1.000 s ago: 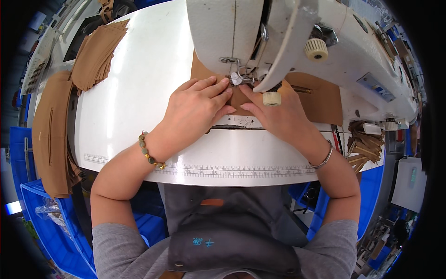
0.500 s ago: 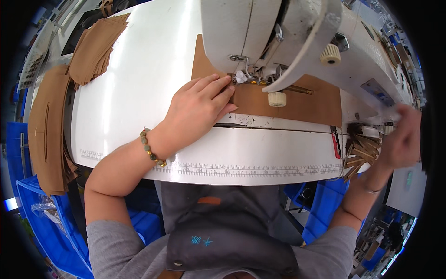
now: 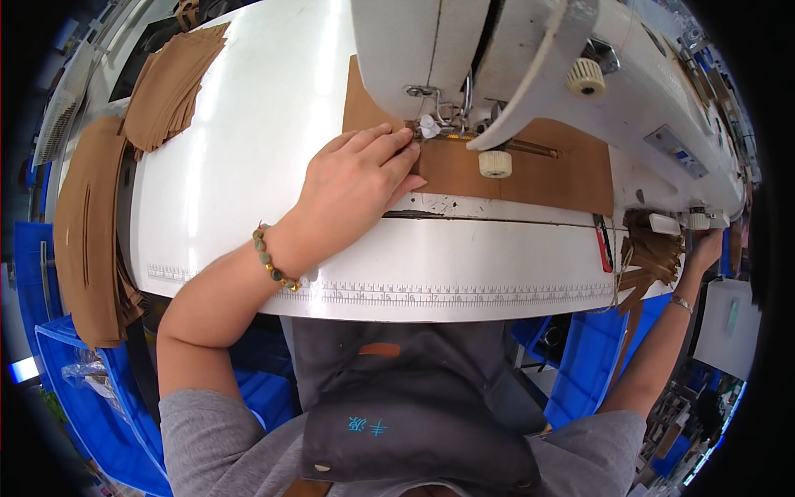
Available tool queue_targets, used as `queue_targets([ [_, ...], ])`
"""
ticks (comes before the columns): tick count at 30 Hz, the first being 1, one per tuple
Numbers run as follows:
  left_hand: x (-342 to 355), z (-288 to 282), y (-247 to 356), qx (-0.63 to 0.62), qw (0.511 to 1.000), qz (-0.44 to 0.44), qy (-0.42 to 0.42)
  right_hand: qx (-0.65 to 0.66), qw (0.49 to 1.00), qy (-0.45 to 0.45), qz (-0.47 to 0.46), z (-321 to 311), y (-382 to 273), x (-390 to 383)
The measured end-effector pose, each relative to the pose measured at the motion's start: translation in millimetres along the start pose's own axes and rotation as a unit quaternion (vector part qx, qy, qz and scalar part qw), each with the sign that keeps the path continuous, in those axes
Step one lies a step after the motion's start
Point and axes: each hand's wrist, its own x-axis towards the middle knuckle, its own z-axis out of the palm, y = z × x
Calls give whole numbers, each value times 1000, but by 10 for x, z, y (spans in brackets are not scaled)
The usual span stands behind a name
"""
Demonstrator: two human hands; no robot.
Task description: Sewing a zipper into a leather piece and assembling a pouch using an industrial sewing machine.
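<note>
By the left hand (image 3: 352, 172), its fingers laid out unclenched, the brown panel (image 3: 559, 182) is best pressed flat; the grasp of the right hand (image 3: 705, 248) (partly hidden, at right) cannot be told.

White table (image 3: 248, 99); blue bins (image 3: 586, 364); apparently a lit panel (image 3: 23, 369).

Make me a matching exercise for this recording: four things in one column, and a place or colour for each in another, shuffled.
Things
1. Left hand
2. Right hand
3. Beaded bracelet
4. Slim tool on the white table

Places and colours
A. Red and black
B. Resting on brown material
C. Near the picture's right edge
D. Green and gold

Pairs: 1-B, 2-C, 3-D, 4-A
</note>
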Motion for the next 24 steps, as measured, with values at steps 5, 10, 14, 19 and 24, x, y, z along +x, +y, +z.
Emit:
queue_targets([
  [5,17,-6,2,-1,1000,4,3,76,983,27,-164,-204,-249,635],
  [10,18,-1,5,3,1000,-4,-5,-88,946,36,-310,-84,-332,461],
  [14,24,5,-6,2,1000,-3,8,247,967,19,53,147,-239,-69],
  [19,34,-5,-4,-1,1000,-7,-3,79,996,3,-44,-102,-487,339],
  [24,37,2,1,7,1000,-6,7,-54,977,22,-207,-87,-501,496],
])
